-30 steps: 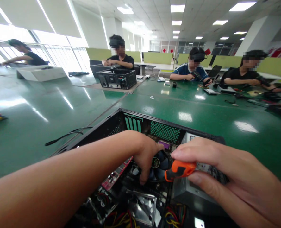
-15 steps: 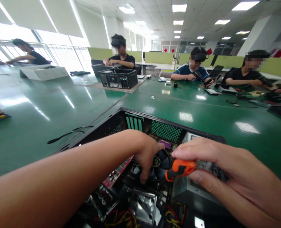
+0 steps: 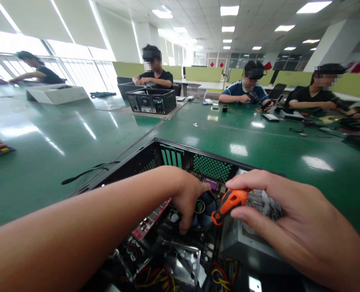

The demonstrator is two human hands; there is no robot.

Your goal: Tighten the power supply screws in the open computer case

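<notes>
Inside the open black computer case [image 3: 131, 156], my left hand [image 3: 187, 198] reaches down over a round cooling fan [image 3: 208, 211], thumb and fingers spread around its near-left side, gripping it. Between the thumb and fingertips of my right hand [image 3: 277, 211] is an orange and black screwdriver [image 3: 232, 201], its handle tilted beside the fan's right edge. The screwdriver's shaft cannot be made out. Left of the fan, partly under my left arm, runs a red circuit board [image 3: 146, 227]. A purple connector [image 3: 211, 184] shows just beyond my left fingertips.
A grey power supply [image 3: 249, 239] fills the case's right side. A metal bracket [image 3: 184, 263] and coloured wires [image 3: 224, 275] lie at the near end. A black cable [image 3: 82, 172] rests on the green table [image 3: 113, 134]. Several people work around it, one behind another computer case [image 3: 151, 100].
My right hand has shifted slightly, its fingers less folded over the screwdriver, and the handle is turned to a steeper tilt. My left hand stays on the fan.
</notes>
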